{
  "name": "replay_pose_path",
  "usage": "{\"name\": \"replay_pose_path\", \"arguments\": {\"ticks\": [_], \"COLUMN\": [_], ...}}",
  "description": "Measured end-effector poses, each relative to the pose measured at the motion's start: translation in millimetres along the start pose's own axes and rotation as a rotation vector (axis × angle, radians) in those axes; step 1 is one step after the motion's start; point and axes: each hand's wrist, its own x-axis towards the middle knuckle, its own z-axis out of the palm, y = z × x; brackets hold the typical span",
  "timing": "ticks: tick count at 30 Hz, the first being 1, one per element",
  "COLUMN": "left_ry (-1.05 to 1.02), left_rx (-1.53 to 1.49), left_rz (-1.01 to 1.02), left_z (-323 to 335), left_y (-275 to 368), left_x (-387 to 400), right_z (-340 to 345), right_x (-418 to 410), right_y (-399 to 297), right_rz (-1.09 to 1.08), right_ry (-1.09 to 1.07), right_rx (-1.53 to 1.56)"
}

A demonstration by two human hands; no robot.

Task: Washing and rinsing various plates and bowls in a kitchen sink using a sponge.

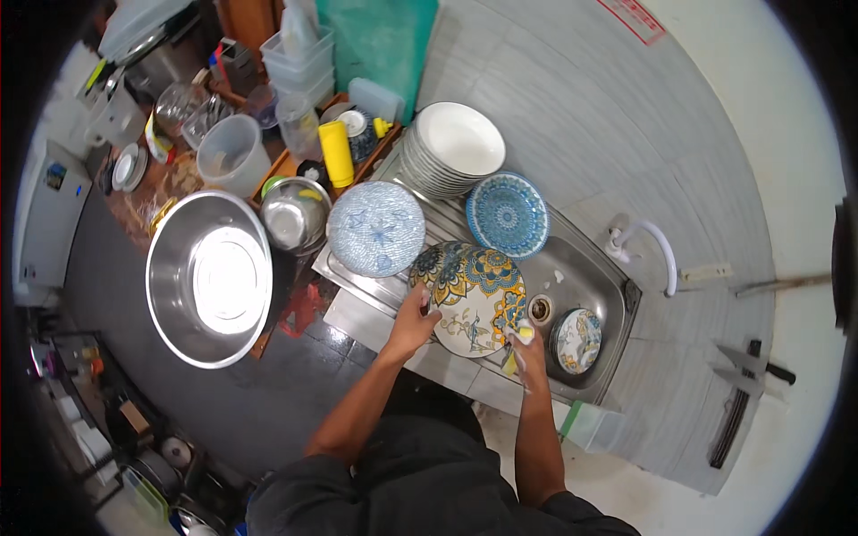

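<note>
My left hand [414, 323] grips the left edge of a large floral-patterned plate [467, 328], held over the near side of the sink. At the plate's right edge, my right hand [527, 348] is closed around a yellow sponge [526, 331], with suds on the fingers. Beyond the held plate, another dark floral plate [436, 258] partly shows. A blue patterned plate [507, 216] lies behind it, beside a tall stack of white dishes [462, 139]. To the left rests a pale blue plate [377, 229]. Small floral plates [579, 340] are stacked inside the steel sink basin [606, 288].
A white faucet [647, 231] curves over the sink's far side. Large and small steel bowls [157, 281] [295, 218] stand left, near a yellow squeeze bottle [336, 154]. Knives [744, 362] hang on the right wall. A green-lidded plastic container [593, 427] sits by the sink's near corner.
</note>
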Motion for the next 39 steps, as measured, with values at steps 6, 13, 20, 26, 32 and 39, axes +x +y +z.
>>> {"name": "replay_pose_path", "arguments": {"ticks": [6, 13, 20, 26, 32, 39], "left_ry": [-0.036, 0.026, 0.045, 0.139, 0.136, 0.187], "left_rx": [-0.092, -0.484, -0.476, -0.388, -0.384, -0.38], "left_rz": [0.068, -0.047, -0.075, 0.015, 0.108, 0.075], "left_z": [48, 63, 125, 168, 211, 225], "left_y": [22, -3, 6, 13, 27, 33], "left_x": [-1, -12, -70, -99, -123, -140], "right_z": [-23, -113, -277, -343, -346, -338], "right_x": [-37, -72, -157, -195, -152, -136], "right_y": [-26, -29, -27, -2, 61, 80], "right_rz": [0.028, -0.044, -0.357, -0.255, 0.117, 0.168], "right_ry": [0.01, -0.183, -0.116, 0.319, 0.325, 0.278], "right_rx": [0.021, 0.061, 0.122, -0.68, -0.968, -0.933]}}
